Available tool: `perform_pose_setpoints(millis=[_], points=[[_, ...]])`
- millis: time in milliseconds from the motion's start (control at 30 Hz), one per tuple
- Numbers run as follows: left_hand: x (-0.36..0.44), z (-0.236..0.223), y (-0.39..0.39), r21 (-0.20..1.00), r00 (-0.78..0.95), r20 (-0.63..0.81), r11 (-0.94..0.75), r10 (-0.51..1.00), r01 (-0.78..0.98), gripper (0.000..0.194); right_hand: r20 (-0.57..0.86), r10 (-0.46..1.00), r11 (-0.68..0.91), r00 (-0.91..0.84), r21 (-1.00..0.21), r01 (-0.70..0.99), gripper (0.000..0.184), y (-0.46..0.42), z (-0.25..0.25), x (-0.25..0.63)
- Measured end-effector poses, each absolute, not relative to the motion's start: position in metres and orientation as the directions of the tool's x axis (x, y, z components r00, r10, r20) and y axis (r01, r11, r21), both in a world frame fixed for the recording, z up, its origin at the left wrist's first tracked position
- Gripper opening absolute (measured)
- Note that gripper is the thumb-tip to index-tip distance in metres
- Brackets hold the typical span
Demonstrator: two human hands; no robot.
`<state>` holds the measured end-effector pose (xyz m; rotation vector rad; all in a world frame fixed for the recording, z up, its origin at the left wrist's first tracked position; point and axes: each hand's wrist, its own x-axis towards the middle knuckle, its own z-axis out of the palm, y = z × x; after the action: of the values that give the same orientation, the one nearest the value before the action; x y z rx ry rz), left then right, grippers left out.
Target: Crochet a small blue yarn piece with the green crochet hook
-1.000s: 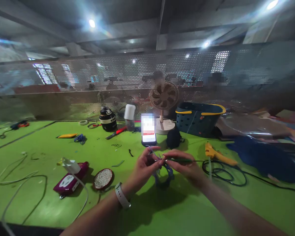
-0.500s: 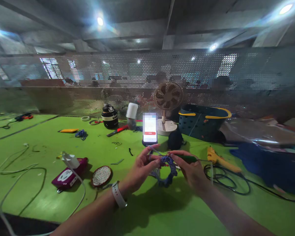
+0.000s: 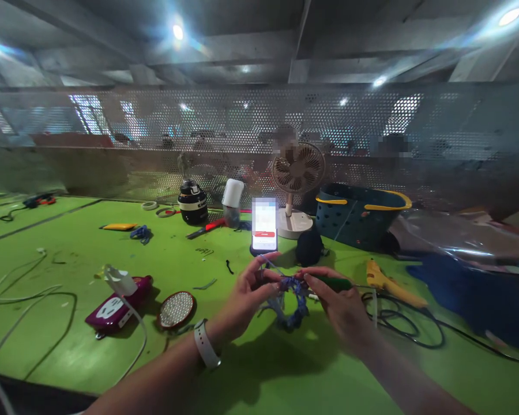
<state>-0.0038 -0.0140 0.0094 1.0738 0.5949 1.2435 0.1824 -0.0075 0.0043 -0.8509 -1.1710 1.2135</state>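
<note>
My left hand (image 3: 249, 291) pinches the upper left edge of a ring of purple-blue crochet work (image 3: 300, 314). A strand of yarn (image 3: 271, 264) runs over its raised index finger. In my right hand (image 3: 339, 300) is a crochet hook with a green handle (image 3: 334, 282), its tip at the top of the ring and hidden by fingers and yarn. The ring hangs between both hands above the green table (image 3: 259, 386). Just beyond them, a phone (image 3: 264, 226) with a lit screen stands upright.
A dark basket (image 3: 354, 216), a fan (image 3: 298, 170) and a black jug (image 3: 193, 203) stand at the back. On the right lies a yellow glue gun (image 3: 393, 285) with its cable. At left are a purple power strip (image 3: 119, 305) and a round studded disc (image 3: 176, 310).
My right hand and the hook have shifted slightly to the right. The left hand keeps its pinch on the ring. The whole view has moved a little.
</note>
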Motion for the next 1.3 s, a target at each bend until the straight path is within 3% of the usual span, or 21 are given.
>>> perform_pose_setpoints(millis=[167, 267, 333, 400, 467, 567, 667, 767, 867, 933, 1033, 1167, 1300], points=[[-0.002, 0.011, -0.015, 0.895, 0.261, 0.148, -0.017, 0.954, -0.447, 0.057, 0.252, 0.967, 0.242, -0.044, -0.956, -0.166, 0.013, -0.011, 0.004, 0.181], [0.0, 0.01, -0.015, 0.906, 0.219, 0.167, -0.061, 0.961, -0.42, 0.072, 0.43, 0.899, 0.434, -0.077, -0.9, 0.036, 0.007, -0.012, 0.006, 0.181], [0.003, 0.007, -0.017, 0.912, 0.188, 0.194, -0.106, 0.963, -0.397, 0.086, 0.652, 0.743, 0.669, -0.152, -0.714, 0.206, 0.012, -0.011, 0.007, 0.182], [0.006, 0.005, -0.019, 0.915, 0.164, 0.21, -0.135, 0.964, -0.38, 0.097, 0.818, 0.513, 0.839, -0.261, -0.413, 0.355, 0.02, -0.01, 0.005, 0.183], [0.008, 0.003, -0.02, 0.907, 0.166, 0.206, -0.124, 0.964, -0.402, 0.101, 0.872, 0.352, 0.869, -0.341, -0.17, 0.465, 0.027, -0.007, 0.003, 0.184], [0.01, 0.001, -0.021, 0.872, 0.245, 0.148, -0.01, 0.958, -0.489, 0.096, 0.907, 0.254, 0.857, -0.336, -0.05, 0.513, 0.031, -0.006, -0.001, 0.184], [0.008, -0.002, -0.018, 0.814, 0.363, 0.078, 0.151, 0.928, -0.561, 0.085, 0.918, 0.276, 0.892, -0.283, -0.136, 0.43, 0.03, -0.008, 0.0, 0.184], [0.003, -0.003, -0.012, 0.791, 0.429, 0.068, 0.214, 0.901, -0.574, 0.078, 0.872, 0.443, 0.883, -0.207, -0.384, 0.27, 0.023, -0.014, 0.005, 0.183], [-0.004, 0.0, -0.007, 0.815, 0.43, 0.08, 0.189, 0.899, -0.548, 0.071, 0.73, 0.667, 0.744, -0.149, -0.661, 0.092, 0.018, -0.018, 0.01, 0.184], [-0.008, 0.004, -0.004, 0.834, 0.436, 0.085, 0.175, 0.896, -0.523, 0.069, 0.63, 0.765, 0.635, -0.13, -0.772, -0.008, 0.016, -0.017, 0.011, 0.185], [-0.01, 0.01, -0.003, 0.85, 0.44, 0.085, 0.166, 0.894, -0.5, 0.069, 0.575, 0.807, 0.577, -0.133, -0.816, -0.031, 0.014, -0.014, 0.011, 0.187], [-0.01, 0.014, -0.005, 0.86, 0.413, 0.095, 0.134, 0.906, -0.492, 0.071, 0.693, 0.708, 0.706, -0.139, -0.703, 0.085, 0.017, -0.01, 0.013, 0.185], [-0.011, 0.015, -0.006, 0.87, 0.398, 0.112, 0.104, 0.911, -0.483, 0.072, 0.715, 0.684, 0.725, -0.144, -0.688, 0.031, 0.023, -0.012, 0.012, 0.184]])
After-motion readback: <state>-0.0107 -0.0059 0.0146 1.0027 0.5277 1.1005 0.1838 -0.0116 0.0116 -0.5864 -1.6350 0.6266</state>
